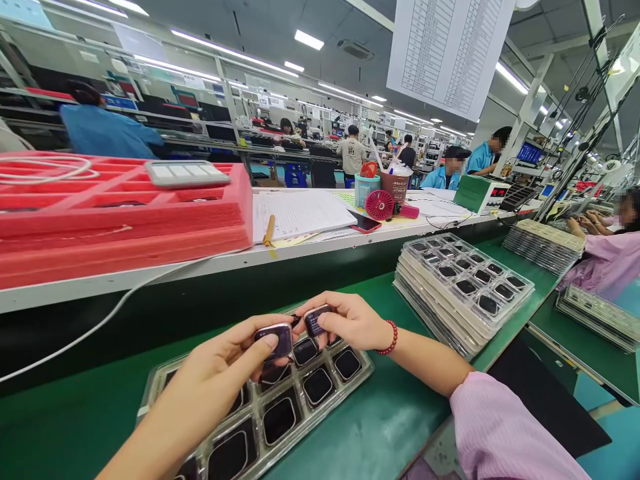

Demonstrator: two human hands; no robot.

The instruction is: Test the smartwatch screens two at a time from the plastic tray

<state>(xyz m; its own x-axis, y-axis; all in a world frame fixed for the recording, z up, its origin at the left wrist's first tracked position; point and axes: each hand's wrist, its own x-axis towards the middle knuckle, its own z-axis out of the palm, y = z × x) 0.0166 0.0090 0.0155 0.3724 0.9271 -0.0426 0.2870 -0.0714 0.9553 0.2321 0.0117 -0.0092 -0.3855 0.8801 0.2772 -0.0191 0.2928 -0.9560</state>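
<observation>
My left hand (235, 353) grips a smartwatch body (281, 339) with a dark glass face, thumb pressed on its front. In my right hand (350, 320) is a second smartwatch body (314, 321), its lit screen showing rows of small marks. The two watch bodies are held close together, tilted toward me. Beneath both hands lies a clear plastic tray (320, 413) whose pockets hold several dark square watch faces (279, 420). My left forearm covers part of that tray.
A stack of clear trays (463, 287) with watch faces stands to the right. Behind the green bench, a shelf (200, 277) carries red foam (150, 227), papers (300, 213), a phone (366, 223), a small pink fan (380, 205) and a green meter (477, 195). A co-worker's pink sleeve (607, 257) is at far right.
</observation>
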